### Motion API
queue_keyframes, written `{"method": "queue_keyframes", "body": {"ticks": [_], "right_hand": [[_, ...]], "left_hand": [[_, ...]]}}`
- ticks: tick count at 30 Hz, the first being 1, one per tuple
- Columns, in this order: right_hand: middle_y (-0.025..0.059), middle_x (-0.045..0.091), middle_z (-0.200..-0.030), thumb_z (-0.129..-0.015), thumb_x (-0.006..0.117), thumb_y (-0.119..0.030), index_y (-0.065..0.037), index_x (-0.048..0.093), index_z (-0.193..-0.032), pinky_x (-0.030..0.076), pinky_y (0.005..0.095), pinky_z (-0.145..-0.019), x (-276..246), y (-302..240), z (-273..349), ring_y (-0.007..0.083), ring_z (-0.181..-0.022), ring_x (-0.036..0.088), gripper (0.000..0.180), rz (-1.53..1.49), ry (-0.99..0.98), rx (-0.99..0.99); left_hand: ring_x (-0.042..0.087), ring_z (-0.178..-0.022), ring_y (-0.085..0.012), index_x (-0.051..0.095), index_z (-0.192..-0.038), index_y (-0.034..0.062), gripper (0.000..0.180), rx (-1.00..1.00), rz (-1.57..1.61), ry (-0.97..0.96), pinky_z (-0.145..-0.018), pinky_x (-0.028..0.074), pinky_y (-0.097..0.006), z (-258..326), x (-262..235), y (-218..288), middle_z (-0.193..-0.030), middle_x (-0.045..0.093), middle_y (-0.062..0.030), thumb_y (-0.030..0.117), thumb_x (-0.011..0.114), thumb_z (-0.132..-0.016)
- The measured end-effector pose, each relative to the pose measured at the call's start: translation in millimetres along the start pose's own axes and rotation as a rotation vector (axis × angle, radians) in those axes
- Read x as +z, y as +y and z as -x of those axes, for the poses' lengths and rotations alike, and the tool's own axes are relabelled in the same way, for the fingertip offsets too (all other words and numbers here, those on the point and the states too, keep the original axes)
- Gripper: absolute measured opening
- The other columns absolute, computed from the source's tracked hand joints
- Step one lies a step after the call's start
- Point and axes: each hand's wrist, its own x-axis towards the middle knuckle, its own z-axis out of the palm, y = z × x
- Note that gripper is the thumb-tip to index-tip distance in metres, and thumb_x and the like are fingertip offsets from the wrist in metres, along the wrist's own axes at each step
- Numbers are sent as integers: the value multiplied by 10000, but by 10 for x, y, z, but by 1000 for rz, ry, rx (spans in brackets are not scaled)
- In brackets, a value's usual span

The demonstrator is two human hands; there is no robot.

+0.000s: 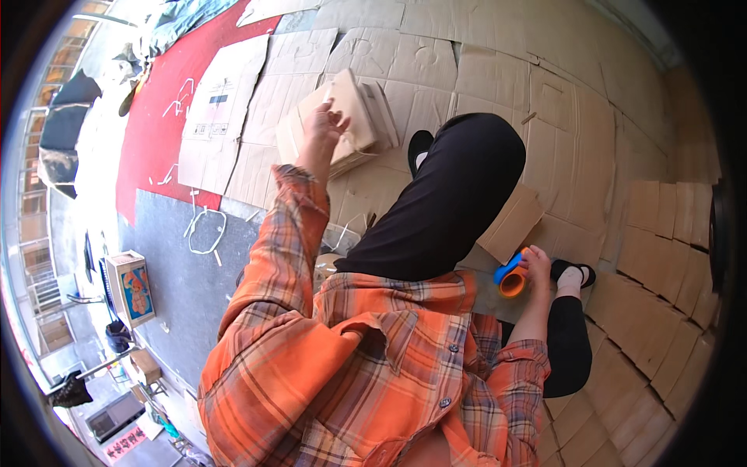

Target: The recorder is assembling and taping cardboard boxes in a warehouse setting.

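My left hand (323, 128) reaches out over a stack of flattened cardboard pieces (354, 117) on the floor, fingers curled on the top sheet's edge. My right hand (535, 265) hangs low by my right foot and holds an orange and blue tape dispenser (510, 278). My sleeves are orange plaid and my legs are in black trousers (451, 194). A small brown cardboard box (511, 222) lies beside my right knee, close to the dispenser.
Flat cardboard sheets (498, 70) cover the floor ahead and to the right. A red mat (159, 117) and grey floor (183, 272) lie to the left, with white plastic straps (204, 229). A printed carton (131, 286) stands at the left.
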Motion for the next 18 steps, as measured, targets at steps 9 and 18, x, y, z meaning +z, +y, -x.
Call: {"method": "queue_keyframes", "body": {"ticks": [9, 18], "right_hand": [[39, 641, -908, -886, 571, -234, -78, 491, -1279, 440, 243, -496, 86, -91, -45, 125, -687, 620, 431, 47, -42, 89], [39, 643, -932, -895, 570, -249, -92, 502, -1264, 445, 257, -534, 156, -176, -29, 135, -720, 627, 407, 49, -74, 96]], "left_hand": [[598, -641, -191, 628, -1018, 7, 230, 0, -404, -85, -599, 511, -351, 123, -100, -718, -755, 618, -70, 63, 575, -800], [631, -941, -328, 663, -1041, 28, 365, 522, -1161, 456, -820, 502, -374, 115, -1335, -362, -987, 663, -174, 212, 660, -726]]}}
